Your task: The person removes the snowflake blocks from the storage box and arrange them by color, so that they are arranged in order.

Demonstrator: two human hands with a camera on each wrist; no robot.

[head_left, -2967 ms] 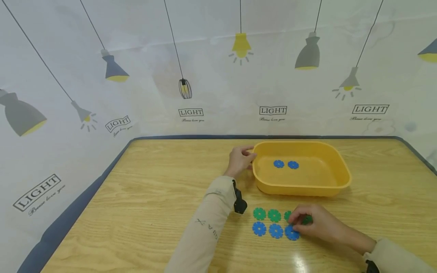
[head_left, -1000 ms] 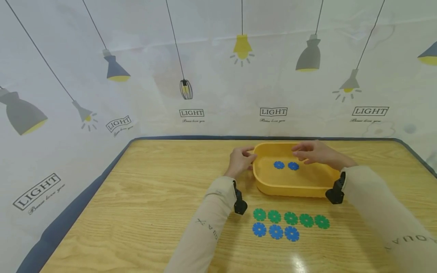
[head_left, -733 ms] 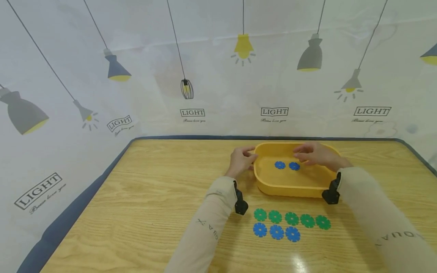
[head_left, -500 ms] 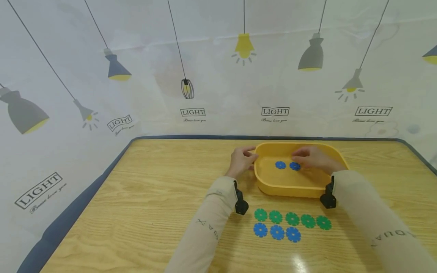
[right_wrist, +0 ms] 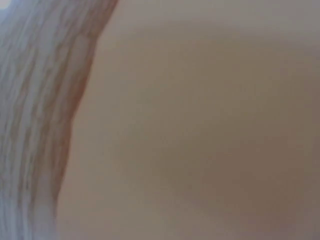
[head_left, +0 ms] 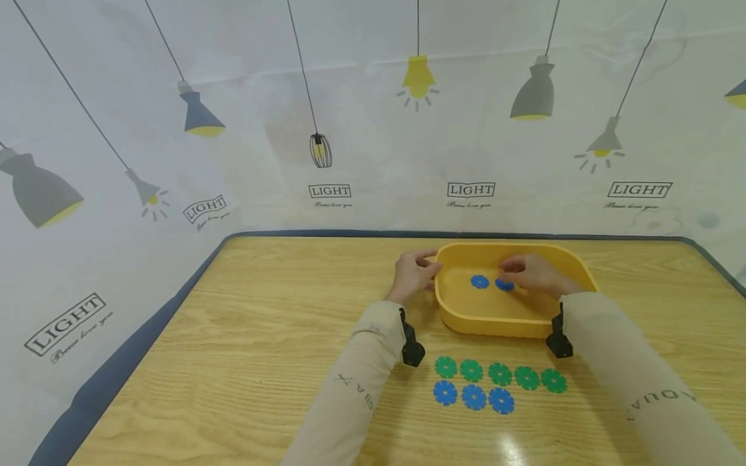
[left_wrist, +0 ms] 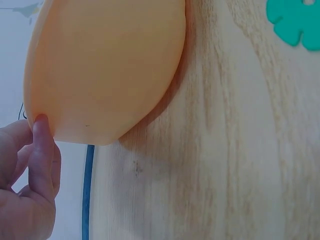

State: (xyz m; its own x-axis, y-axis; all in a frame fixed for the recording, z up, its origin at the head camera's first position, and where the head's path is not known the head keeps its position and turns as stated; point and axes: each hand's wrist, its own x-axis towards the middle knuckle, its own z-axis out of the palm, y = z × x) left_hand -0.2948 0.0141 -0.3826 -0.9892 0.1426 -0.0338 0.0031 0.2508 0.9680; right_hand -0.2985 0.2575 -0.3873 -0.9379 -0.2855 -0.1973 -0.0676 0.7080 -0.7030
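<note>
A yellow plastic tub (head_left: pixel 489 327) stands toward the back right of the table. My left hand (head_left: pixel 410 275) pinches its left rim; in the left wrist view the thumb and fingers (left_wrist: pixel 42 155) meet at the edge. Inside lie two blue notched flower discs, a left disc (head_left: pixel 480 281) and a right disc (head_left: pixel 504 285). Over the right disc, my right hand (head_left: pixel 535 273) reaches down with bent fingers and a gap between thumb and index finger. The thumb covers the disc's upper edge. In the right wrist view only the tub's blurred wall (right_wrist: pixel 150 125) shows, not the fingers.
In front of the tub lies a row of several green flower discs (head_left: pixel 500 374), with a row of three blue flower discs (head_left: pixel 474 397) nearer me. The wooden table (head_left: pixel 262 336) meets a lamp-printed backdrop (head_left: pixel 379 155) at its far edge.
My right hand has left the disc rows on the table, moved into the tub and lowered over the right blue disc. More of the green row now shows. My left hand stays at the rim.
</note>
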